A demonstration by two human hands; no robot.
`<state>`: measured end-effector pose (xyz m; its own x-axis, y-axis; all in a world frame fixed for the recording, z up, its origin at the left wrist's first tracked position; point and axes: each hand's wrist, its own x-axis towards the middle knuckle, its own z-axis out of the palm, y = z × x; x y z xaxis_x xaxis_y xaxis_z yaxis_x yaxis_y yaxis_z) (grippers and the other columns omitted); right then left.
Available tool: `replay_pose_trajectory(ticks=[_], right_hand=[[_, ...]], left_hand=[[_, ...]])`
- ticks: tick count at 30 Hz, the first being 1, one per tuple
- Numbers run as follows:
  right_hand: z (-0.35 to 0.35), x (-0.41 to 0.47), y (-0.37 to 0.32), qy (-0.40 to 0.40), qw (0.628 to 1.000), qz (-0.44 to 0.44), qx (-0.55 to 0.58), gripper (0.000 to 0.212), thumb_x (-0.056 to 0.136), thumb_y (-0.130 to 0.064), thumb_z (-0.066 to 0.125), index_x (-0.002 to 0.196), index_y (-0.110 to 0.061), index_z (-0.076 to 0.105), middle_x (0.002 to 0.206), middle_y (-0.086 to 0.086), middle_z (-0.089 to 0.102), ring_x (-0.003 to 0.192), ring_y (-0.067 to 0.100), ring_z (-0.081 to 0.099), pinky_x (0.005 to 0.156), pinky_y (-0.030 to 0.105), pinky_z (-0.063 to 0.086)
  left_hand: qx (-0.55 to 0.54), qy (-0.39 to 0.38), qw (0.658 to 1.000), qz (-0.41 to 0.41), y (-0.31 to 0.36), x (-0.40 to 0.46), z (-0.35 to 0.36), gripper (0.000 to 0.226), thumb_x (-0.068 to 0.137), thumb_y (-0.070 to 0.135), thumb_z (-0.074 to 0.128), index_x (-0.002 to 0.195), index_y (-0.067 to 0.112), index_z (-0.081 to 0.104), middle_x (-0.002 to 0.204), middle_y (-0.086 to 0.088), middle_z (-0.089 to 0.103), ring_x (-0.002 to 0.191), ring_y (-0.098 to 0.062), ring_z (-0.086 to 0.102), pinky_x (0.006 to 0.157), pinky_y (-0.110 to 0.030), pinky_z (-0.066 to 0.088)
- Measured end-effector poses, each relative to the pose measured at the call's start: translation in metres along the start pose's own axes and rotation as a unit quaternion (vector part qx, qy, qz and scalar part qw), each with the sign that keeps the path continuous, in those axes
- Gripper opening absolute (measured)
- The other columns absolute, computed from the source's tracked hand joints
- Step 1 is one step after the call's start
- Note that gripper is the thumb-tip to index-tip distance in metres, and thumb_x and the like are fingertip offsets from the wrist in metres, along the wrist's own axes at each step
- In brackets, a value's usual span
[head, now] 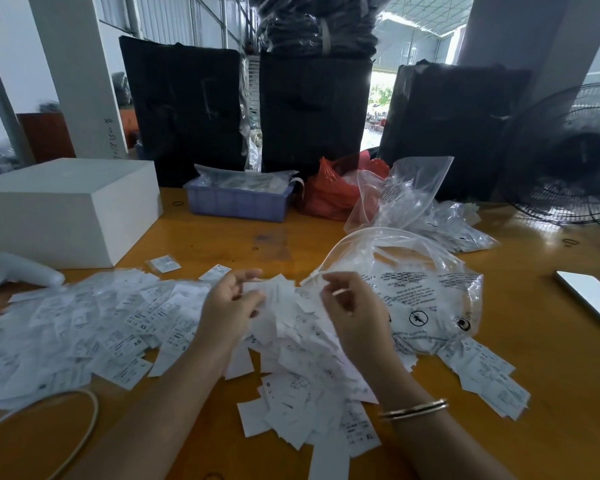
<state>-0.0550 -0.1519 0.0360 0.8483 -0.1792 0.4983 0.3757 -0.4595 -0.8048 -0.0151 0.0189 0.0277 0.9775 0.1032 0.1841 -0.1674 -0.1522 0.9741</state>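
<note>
Near the middle of the frame a heap of white size labels [291,344] lies on the orange bench [243,237], and both hands are held over its upper edge. The left hand [229,306] is curled, and a single label [257,289] appears to be pinched between its thumb and fingers, though motion blur softens the detail. The right hand [352,311] is loosely curled just beside the mouth of the clear printed plastic bag [426,282]; whether anything is held in it cannot be told. For the sorting to be done well, one label should be separated at a time and its size letter read before release. It should then be laid on the matching part of the spread of labels [94,323] at centre left, so that sizes are not mixed.
</note>
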Motion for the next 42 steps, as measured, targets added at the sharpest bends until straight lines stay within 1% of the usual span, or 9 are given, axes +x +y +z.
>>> replay_pose_trajectory(ticks=[5,8,11,16,24,29,32,36,42], right_hand=[[-0.039,0.047,0.010,0.159,0.974,-0.019,-0.158,0.021,0.091,-0.005,0.051,0.099,-0.019,0.065,0.101,-0.002,0.061,0.090,0.010,0.057,0.079,0.018,0.049],[-0.058,0.072,0.034,0.020,0.930,0.104,-0.353,0.030,0.091,-0.008,0.048,0.116,-0.013,0.064,0.121,0.006,0.060,0.107,0.024,0.056,0.094,0.038,0.046],[-0.062,0.074,0.044,-0.147,0.839,0.181,-0.492,0.017,0.091,-0.013,0.047,0.101,-0.008,0.059,0.109,0.012,0.061,0.102,0.029,0.056,0.085,0.035,0.042],[-0.059,0.064,0.051,-0.095,0.859,0.123,-0.487,0.018,0.088,-0.001,0.044,0.095,-0.004,0.061,0.099,0.015,0.063,0.094,0.034,0.061,0.075,0.037,0.047],[-0.063,0.056,0.053,-0.050,0.872,0.092,-0.478,0.037,0.090,0.001,0.041,0.119,-0.011,0.060,0.111,0.015,0.065,0.100,0.033,0.060,0.085,0.038,0.046],[-0.057,0.053,0.038,0.077,0.934,0.055,-0.345,0.030,0.090,-0.003,0.052,0.111,-0.018,0.069,0.086,0.003,0.070,0.075,0.015,0.058,0.085,0.033,0.046],[-0.048,0.037,0.019,0.104,0.987,-0.004,-0.122,0.023,0.086,-0.004,0.063,0.104,-0.017,0.071,0.084,-0.008,0.069,0.062,0.004,0.056,0.062,0.013,0.050],[-0.026,0.008,0.001,-0.038,0.992,0.031,0.114,0.036,0.085,0.003,0.061,0.097,-0.031,0.065,0.081,-0.005,0.072,0.066,0.007,0.066,0.059,0.014,0.050],[-0.011,0.001,0.004,-0.106,0.987,0.042,0.110,0.042,0.085,0.005,0.062,0.100,-0.034,0.062,0.074,-0.011,0.068,0.067,0.011,0.069,0.062,0.019,0.052]], left_hand=[[0.217,0.125,0.964,0.091,-0.005,0.016,-0.024,0.043,0.089,0.003,0.056,0.127,0.023,0.050,0.110,0.008,0.057,0.082,-0.013,0.055,0.054,-0.016,0.042],[0.301,0.155,0.936,0.093,-0.010,0.020,-0.034,0.053,0.087,0.000,0.058,0.136,0.017,0.043,0.118,-0.004,0.059,0.091,-0.017,0.057,0.064,-0.024,0.045],[0.420,0.141,0.895,0.059,-0.013,0.021,-0.041,0.062,0.087,0.007,0.061,0.141,0.019,0.035,0.132,-0.005,0.055,0.103,-0.023,0.060,0.074,-0.034,0.053],[0.589,0.131,0.793,0.077,-0.015,0.018,-0.039,0.054,0.086,0.030,0.062,0.136,0.027,0.042,0.138,-0.003,0.043,0.121,-0.024,0.039,0.092,-0.034,0.040],[0.475,0.030,0.847,0.235,-0.014,0.003,-0.009,0.038,0.086,0.020,0.056,0.124,0.028,0.056,0.128,0.006,0.049,0.119,-0.016,0.035,0.091,-0.029,0.033],[0.306,-0.071,0.902,0.298,-0.010,-0.009,0.010,0.031,0.087,0.008,0.057,0.112,0.023,0.065,0.114,0.011,0.058,0.113,-0.009,0.040,0.095,-0.026,0.032],[0.210,-0.134,0.932,0.264,-0.009,-0.014,0.017,0.025,0.093,0.022,0.059,0.115,0.033,0.060,0.113,0.026,0.052,0.115,0.002,0.042,0.098,-0.018,0.032],[0.071,-0.218,0.962,0.151,-0.004,-0.018,0.020,0.040,0.081,0.054,0.052,0.120,0.047,0.045,0.119,0.028,0.053,0.113,0.014,0.046,0.088,-0.008,0.040],[-0.004,-0.188,0.979,0.071,-0.001,-0.017,0.020,0.022,0.077,0.040,0.070,0.093,0.026,0.069,0.084,0.008,0.073,0.079,-0.003,0.067,0.063,-0.010,0.047]])
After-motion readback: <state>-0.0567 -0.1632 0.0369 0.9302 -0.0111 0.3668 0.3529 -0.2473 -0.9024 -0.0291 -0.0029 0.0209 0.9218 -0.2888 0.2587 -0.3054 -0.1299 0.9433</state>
